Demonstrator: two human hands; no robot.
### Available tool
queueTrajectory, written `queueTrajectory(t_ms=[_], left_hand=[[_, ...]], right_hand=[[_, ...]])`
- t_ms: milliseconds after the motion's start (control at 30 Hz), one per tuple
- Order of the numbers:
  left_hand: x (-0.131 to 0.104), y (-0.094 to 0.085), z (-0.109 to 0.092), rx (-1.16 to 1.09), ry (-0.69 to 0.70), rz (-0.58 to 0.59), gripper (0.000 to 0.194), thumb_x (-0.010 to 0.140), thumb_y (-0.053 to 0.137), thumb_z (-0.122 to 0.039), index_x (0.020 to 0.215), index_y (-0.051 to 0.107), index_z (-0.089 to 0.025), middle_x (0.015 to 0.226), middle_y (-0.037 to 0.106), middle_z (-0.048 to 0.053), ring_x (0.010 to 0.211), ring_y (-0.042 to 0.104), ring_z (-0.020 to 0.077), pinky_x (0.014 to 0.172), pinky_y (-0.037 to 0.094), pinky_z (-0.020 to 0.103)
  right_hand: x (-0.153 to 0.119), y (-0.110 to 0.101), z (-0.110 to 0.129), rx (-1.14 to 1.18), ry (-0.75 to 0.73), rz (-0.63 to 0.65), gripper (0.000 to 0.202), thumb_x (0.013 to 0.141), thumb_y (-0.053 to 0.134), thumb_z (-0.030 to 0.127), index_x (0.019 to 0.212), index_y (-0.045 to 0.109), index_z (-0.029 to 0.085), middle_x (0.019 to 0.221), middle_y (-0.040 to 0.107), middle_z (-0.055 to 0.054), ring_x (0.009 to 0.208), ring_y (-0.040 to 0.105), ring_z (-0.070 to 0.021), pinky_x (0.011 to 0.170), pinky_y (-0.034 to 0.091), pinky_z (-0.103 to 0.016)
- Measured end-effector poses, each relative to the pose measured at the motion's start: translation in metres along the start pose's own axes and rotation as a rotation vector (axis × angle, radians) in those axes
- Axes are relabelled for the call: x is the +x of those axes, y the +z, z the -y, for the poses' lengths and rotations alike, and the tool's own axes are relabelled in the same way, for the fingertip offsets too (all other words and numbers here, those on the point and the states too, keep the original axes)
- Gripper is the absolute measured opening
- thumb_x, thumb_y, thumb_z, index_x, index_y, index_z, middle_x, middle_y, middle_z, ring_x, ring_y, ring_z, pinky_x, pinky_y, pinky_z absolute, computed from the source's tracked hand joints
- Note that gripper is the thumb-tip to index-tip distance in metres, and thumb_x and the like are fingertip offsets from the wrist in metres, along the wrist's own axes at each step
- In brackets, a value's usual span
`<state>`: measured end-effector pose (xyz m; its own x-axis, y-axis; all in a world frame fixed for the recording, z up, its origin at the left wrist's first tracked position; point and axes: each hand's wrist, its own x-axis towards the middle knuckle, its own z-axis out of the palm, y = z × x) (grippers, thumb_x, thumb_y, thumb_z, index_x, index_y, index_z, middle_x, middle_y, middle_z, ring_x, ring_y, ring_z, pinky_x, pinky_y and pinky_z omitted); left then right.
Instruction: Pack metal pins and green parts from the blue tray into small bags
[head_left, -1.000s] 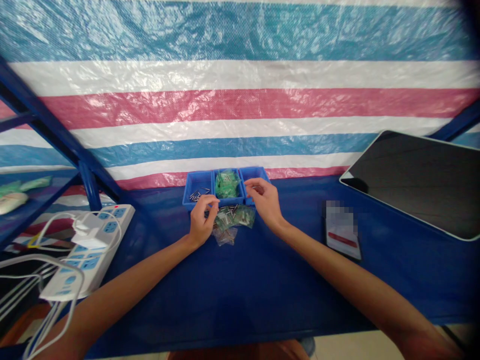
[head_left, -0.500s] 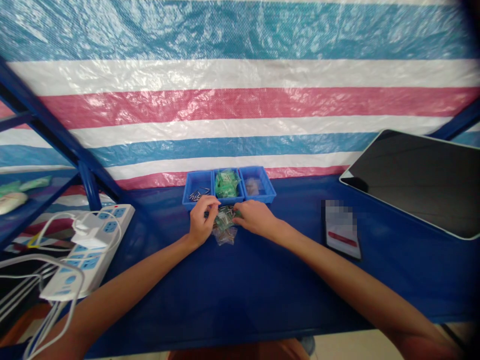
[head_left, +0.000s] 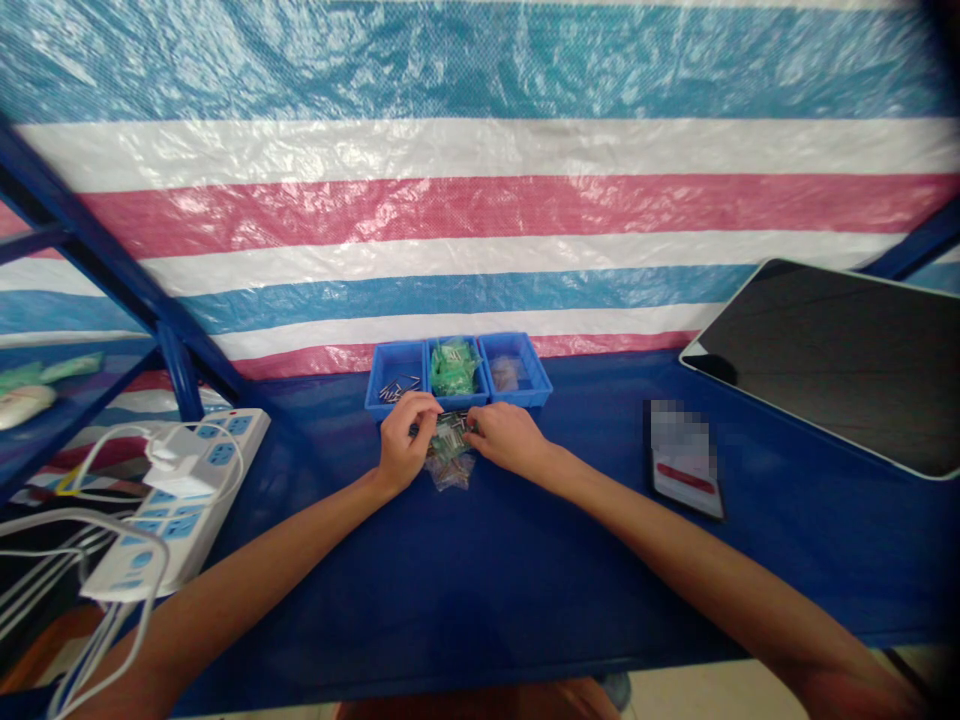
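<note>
A small green-tinted plastic bag (head_left: 451, 438) with metal pieces inside lies on the blue table, between my two hands. My left hand (head_left: 406, 440) is at its left edge, thumb and index finger curled together in a pinch; what they hold is hidden. At the right edge, the bent fingers of my right hand (head_left: 506, 437) close on the bag. Partly beneath the green bag is a clear bag (head_left: 452, 473) of small brass-coloured pieces. Just behind my hands stand a left blue bin (head_left: 382, 362) with loose metal pins or screws, a middle bin (head_left: 466, 402) and a right bin (head_left: 534, 372).
Green bags (head_left: 454, 367) fill the middle bin, and a clear bag (head_left: 507, 374) lies in the right one. A phone (head_left: 684, 462) and a dark-screened tablet or monitor (head_left: 840, 360) are on the right. A power strip (head_left: 180, 520) with white cables occupies the left.
My right fingers have shifted slightly at the green bag's edge, and the bag has moved a little. My left hand has stayed almost still.
</note>
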<state>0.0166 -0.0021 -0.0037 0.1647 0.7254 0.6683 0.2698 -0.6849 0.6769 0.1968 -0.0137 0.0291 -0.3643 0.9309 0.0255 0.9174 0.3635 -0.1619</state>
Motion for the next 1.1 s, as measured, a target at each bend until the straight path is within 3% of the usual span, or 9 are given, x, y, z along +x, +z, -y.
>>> queueTrajectory(t_ms=[200,367,500,600,700,867,1000,1100], left_hand=[[0.0,0.0,0.0,0.005,0.002,0.005,0.013,0.09,0.05,-0.023,0.087,0.061,-0.017,0.093,0.058,0.005,0.067,0.056,0.0101,0.062,0.047,0.025],[0.0,-0.001,-0.002,0.016,0.003,0.004,0.014,0.09,0.049,-0.025,0.087,0.061,-0.017,0.093,0.059,0.006,0.071,0.058,0.012,0.063,0.048,0.025],[0.001,-0.001,-0.003,0.027,0.001,0.0,0.014,0.09,0.05,-0.026,0.088,0.061,-0.017,0.093,0.059,0.006,0.075,0.059,0.0134,0.064,0.049,0.026],[0.0,-0.001,-0.002,0.014,-0.003,-0.026,0.015,0.09,0.05,-0.027,0.088,0.061,-0.018,0.092,0.059,0.006,0.072,0.059,0.0125,0.062,0.049,0.025],[-0.001,0.0,0.001,-0.036,-0.01,-0.098,0.014,0.09,0.049,-0.027,0.092,0.059,-0.018,0.094,0.057,0.005,0.064,0.056,0.0092,0.058,0.047,0.024],[-0.001,0.0,0.006,-0.064,-0.047,-0.143,0.014,0.091,0.049,-0.028,0.093,0.058,-0.017,0.092,0.056,0.004,0.062,0.054,0.0081,0.057,0.046,0.022],[0.001,0.0,0.003,0.002,-0.041,-0.071,0.014,0.089,0.052,-0.028,0.094,0.059,-0.017,0.094,0.059,0.006,0.073,0.058,0.0117,0.062,0.048,0.023],[0.003,0.001,-0.001,0.047,-0.018,0.0,0.015,0.089,0.052,-0.028,0.096,0.059,-0.017,0.092,0.06,0.005,0.079,0.058,0.0131,0.063,0.049,0.023]], right_hand=[[0.001,-0.001,-0.001,0.074,0.002,-0.069,0.02,0.085,0.054,0.032,0.091,0.067,0.018,0.081,0.07,-0.007,0.08,0.065,-0.0217,0.067,0.042,-0.027],[0.002,0.0,-0.002,0.344,0.005,-0.196,0.015,0.081,0.06,0.03,0.088,0.068,0.018,0.073,0.07,-0.003,0.07,0.064,-0.0183,0.067,0.044,-0.027],[0.003,0.001,0.0,0.883,0.029,-0.256,0.017,0.077,0.063,0.032,0.079,0.067,0.016,0.066,0.069,-0.003,0.052,0.062,-0.0149,0.053,0.048,-0.025],[0.004,-0.002,-0.002,1.44,0.101,-0.083,0.02,0.073,0.066,0.032,0.081,0.067,0.014,0.071,0.071,-0.006,0.049,0.064,-0.0145,0.046,0.051,-0.024],[0.007,-0.006,-0.008,1.748,0.204,0.005,0.019,0.067,0.07,0.023,0.082,0.067,0.011,0.077,0.073,-0.01,0.057,0.067,-0.015,0.054,0.056,-0.024],[0.01,-0.001,-0.009,1.734,0.257,-0.068,0.019,0.062,0.072,0.02,0.078,0.067,0.011,0.068,0.071,-0.006,0.05,0.063,-0.0128,0.048,0.053,-0.022],[0.01,0.017,-0.005,1.636,0.15,-0.335,0.024,0.068,0.071,0.035,0.08,0.065,0.015,0.065,0.067,-0.001,0.044,0.055,-0.0094,0.043,0.046,-0.021],[0.008,0.031,-0.004,1.561,0.063,-0.372,0.032,0.072,0.067,0.045,0.087,0.064,0.017,0.065,0.065,0.001,0.043,0.05,-0.008,0.041,0.038,-0.019]])
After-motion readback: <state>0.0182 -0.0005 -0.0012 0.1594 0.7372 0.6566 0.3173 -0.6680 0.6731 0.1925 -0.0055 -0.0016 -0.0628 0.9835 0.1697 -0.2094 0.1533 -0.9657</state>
